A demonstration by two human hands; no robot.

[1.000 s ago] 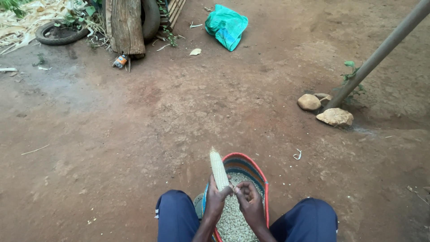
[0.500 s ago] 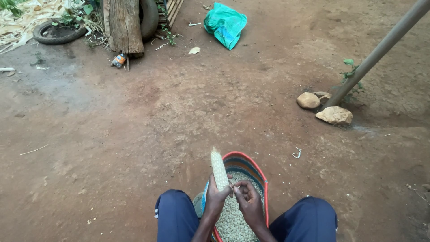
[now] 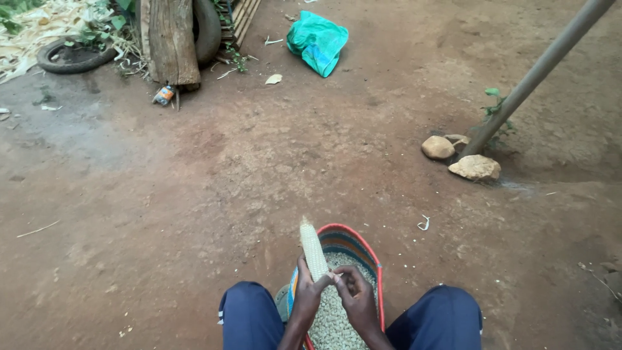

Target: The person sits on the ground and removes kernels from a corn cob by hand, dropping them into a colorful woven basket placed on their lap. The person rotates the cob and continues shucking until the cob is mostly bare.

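I sit on bare earth with a woven basket (image 3: 363, 249), red-rimmed with coloured bands, between my knees. Pale loose maize kernels (image 3: 334, 317) fill it. My left hand (image 3: 308, 295) grips a pale maize cob (image 3: 313, 249) by its lower end, holding it upright over the basket. My right hand (image 3: 355, 295) is beside the cob, fingers curled, its thumb and fingertips pressing on the cob's lower part.
A slanted wooden pole (image 3: 538, 71) meets the ground at the right, with stones (image 3: 474, 167) at its base. Farther off lie a green plastic bag (image 3: 317, 42), a thick wooden post (image 3: 170, 42), an old tyre (image 3: 71, 57) and dry maize husks (image 3: 39, 26).
The cob stays upright in my left hand. My right hand has shifted slightly along the cob's lower part; the view has barely moved.
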